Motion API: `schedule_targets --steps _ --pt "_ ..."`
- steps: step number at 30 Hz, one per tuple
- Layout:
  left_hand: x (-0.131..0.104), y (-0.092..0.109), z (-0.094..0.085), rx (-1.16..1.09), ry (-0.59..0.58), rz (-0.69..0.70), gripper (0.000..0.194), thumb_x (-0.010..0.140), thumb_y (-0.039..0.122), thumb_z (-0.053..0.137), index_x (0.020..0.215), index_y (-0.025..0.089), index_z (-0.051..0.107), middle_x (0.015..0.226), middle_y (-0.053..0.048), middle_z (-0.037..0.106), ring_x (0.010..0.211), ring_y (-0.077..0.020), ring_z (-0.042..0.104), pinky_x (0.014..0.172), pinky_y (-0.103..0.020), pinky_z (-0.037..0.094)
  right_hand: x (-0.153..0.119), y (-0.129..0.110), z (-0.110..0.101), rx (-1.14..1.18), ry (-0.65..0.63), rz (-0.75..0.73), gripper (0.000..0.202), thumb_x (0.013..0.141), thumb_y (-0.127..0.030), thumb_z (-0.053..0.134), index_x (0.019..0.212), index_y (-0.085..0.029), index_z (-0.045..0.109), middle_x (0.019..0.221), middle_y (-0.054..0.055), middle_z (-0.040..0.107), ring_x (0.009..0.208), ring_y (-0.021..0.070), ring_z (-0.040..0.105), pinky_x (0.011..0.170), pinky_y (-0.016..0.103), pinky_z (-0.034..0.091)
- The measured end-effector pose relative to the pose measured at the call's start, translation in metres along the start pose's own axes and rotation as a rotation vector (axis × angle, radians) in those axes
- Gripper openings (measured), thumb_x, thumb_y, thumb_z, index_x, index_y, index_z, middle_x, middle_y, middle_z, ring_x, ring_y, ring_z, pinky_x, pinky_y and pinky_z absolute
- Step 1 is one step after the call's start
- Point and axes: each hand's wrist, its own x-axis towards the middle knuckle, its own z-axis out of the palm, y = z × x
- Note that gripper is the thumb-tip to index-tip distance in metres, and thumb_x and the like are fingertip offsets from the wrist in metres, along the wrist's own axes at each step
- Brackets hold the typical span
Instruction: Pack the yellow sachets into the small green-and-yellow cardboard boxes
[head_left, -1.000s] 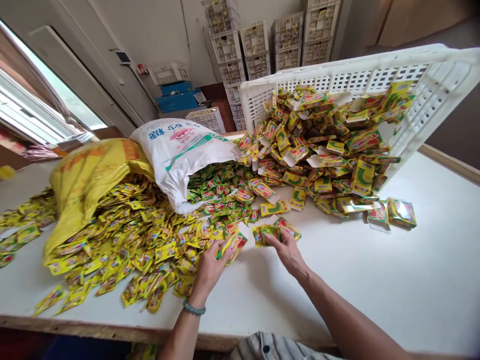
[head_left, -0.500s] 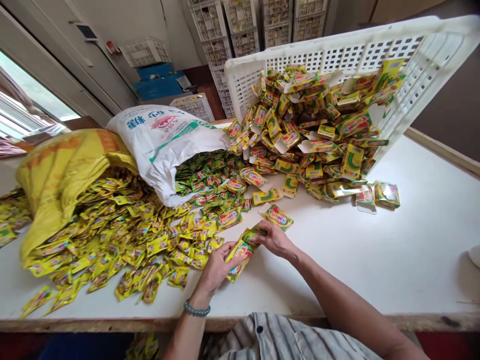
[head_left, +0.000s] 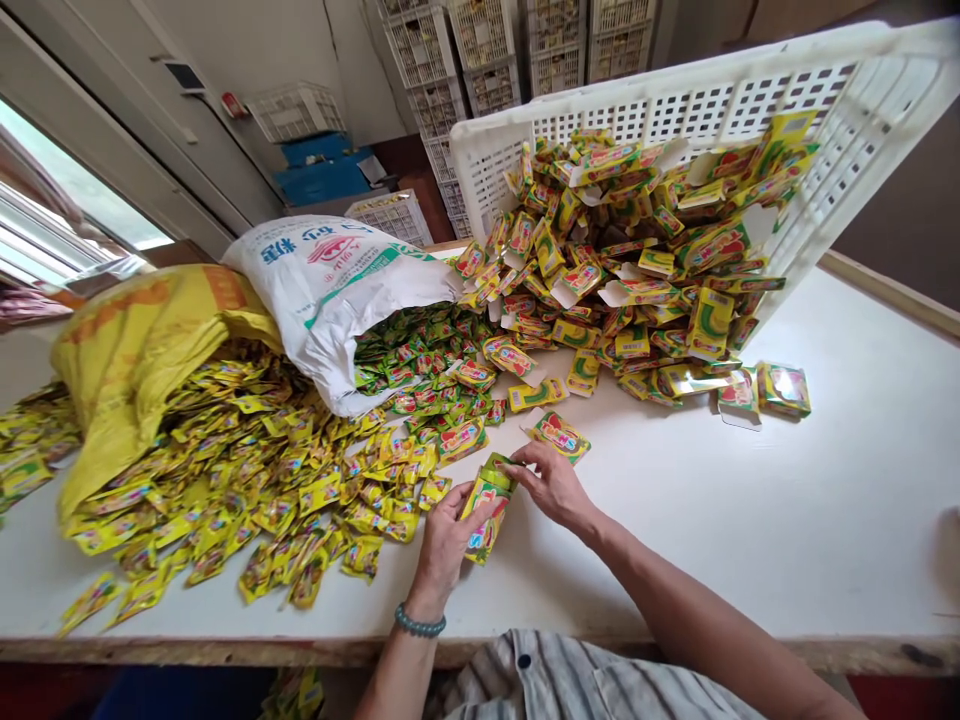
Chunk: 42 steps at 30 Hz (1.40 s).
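Note:
My left hand is wrapped round a small yellow-and-green candy box, its thumb across the printed front. The box is tilted, with its upper end toward my right hand. The right thumb and fingers pinch at that green upper end; whether they grip a flap or a green sachet there, I cannot tell. Just beyond the right fingers, another candy box lies flat with a white flap out. Yellow sachets are heaped to the left of my left hand, and green sachets lie farther back.
A white plastic crate lies tipped on the white table, with many candy boxes spilling out. A white sack and a yellow sack lie open at the left. Stacked crates stand behind.
My left hand has shifted slightly right with the candy box, which now stands steeper. The right fingers have drawn in a little at its upper end. The view has shifted slightly.

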Motion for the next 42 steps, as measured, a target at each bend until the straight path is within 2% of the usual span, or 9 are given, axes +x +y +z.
schedule_targets --steps 9,17,21,24,27,29,33,37,42 --pt "-0.011 0.004 0.002 -0.109 -0.006 -0.056 0.044 0.055 0.029 0.085 0.093 0.014 0.069 0.083 -0.006 0.074 0.069 -0.0173 0.067 0.065 -0.026 0.053 -0.002 0.001 0.003 0.094 -0.065 0.096 0.04 0.075 -0.058 0.065 0.057 -0.022 0.069 0.103 0.007 0.062 0.109 0.0271 0.041 0.099 0.046 0.03" --pt "-0.014 0.017 -0.004 -0.134 -0.059 -0.098 0.047 0.053 0.027 0.086 0.095 0.012 0.069 0.081 -0.007 0.074 0.069 -0.0183 0.068 0.066 -0.027 0.053 -0.004 -0.007 -0.002 0.149 -0.228 0.074 0.032 0.075 -0.044 0.068 0.054 -0.02 0.067 0.117 0.006 0.06 0.121 0.0303 0.037 0.106 0.048 0.023" --pt "-0.012 0.013 -0.001 -0.112 -0.043 -0.072 0.045 0.054 0.029 0.086 0.093 0.014 0.069 0.081 -0.005 0.074 0.07 -0.0168 0.067 0.067 -0.026 0.052 -0.009 -0.009 0.012 0.261 -0.283 0.176 0.021 0.082 -0.037 0.057 0.083 -0.022 0.072 0.115 0.005 0.061 0.122 0.0264 0.038 0.105 0.043 0.03" --pt "-0.012 0.007 0.002 -0.082 -0.036 -0.034 0.043 0.054 0.031 0.086 0.09 0.015 0.069 0.079 -0.004 0.073 0.07 -0.0167 0.067 0.067 -0.025 0.052 -0.012 -0.009 0.018 0.198 -0.3 0.188 0.025 0.085 -0.038 0.054 0.099 -0.026 0.07 0.114 0.005 0.061 0.119 0.0259 0.038 0.105 0.044 0.03" --pt "-0.012 0.005 0.004 -0.065 -0.015 0.016 0.043 0.055 0.034 0.085 0.09 0.015 0.067 0.082 -0.006 0.072 0.076 -0.0193 0.068 0.069 -0.026 0.052 -0.012 -0.007 0.017 0.105 -0.331 0.096 0.032 0.088 -0.047 0.051 0.077 -0.025 0.072 0.118 0.006 0.06 0.118 0.0277 0.037 0.106 0.048 0.026" --pt "-0.012 0.006 0.005 -0.07 0.031 0.055 0.049 0.06 0.038 0.083 0.098 0.016 0.063 0.086 -0.006 0.072 0.076 -0.0194 0.068 0.066 -0.027 0.052 -0.011 -0.007 0.013 0.111 -0.252 0.032 0.036 0.088 -0.051 0.052 0.075 -0.024 0.071 0.12 0.007 0.059 0.118 0.0268 0.039 0.104 0.046 0.029" --pt "-0.012 0.011 0.006 -0.104 0.133 0.176 0.06 0.073 0.042 0.072 0.123 0.025 0.044 0.093 -0.003 0.071 0.079 -0.019 0.068 0.065 -0.027 0.052 -0.01 -0.009 0.009 0.252 -0.081 -0.008 0.032 0.08 -0.051 0.064 0.099 -0.026 0.07 0.109 0.006 0.062 0.103 0.0218 0.052 0.084 0.034 0.042" --pt "-0.013 0.011 0.003 0.005 0.065 0.248 0.05 0.079 0.038 0.068 0.122 0.027 0.045 0.112 -0.005 0.067 0.102 -0.0207 0.064 0.081 -0.027 0.051 -0.012 -0.007 0.017 0.416 -0.185 0.071 0.035 0.08 -0.054 0.062 0.093 -0.023 0.072 0.086 0.003 0.062 0.079 0.0174 0.057 0.072 0.03 0.044" --pt "-0.015 0.005 -0.001 0.007 0.02 0.181 0.046 0.075 0.038 0.071 0.113 0.025 0.048 0.11 -0.004 0.065 0.096 -0.0219 0.065 0.074 -0.027 0.052 -0.013 -0.006 0.023 0.553 -0.229 0.104 0.034 0.077 -0.051 0.067 0.096 -0.023 0.068 0.073 -0.002 0.06 0.072 0.0154 0.055 0.07 0.028 0.045"
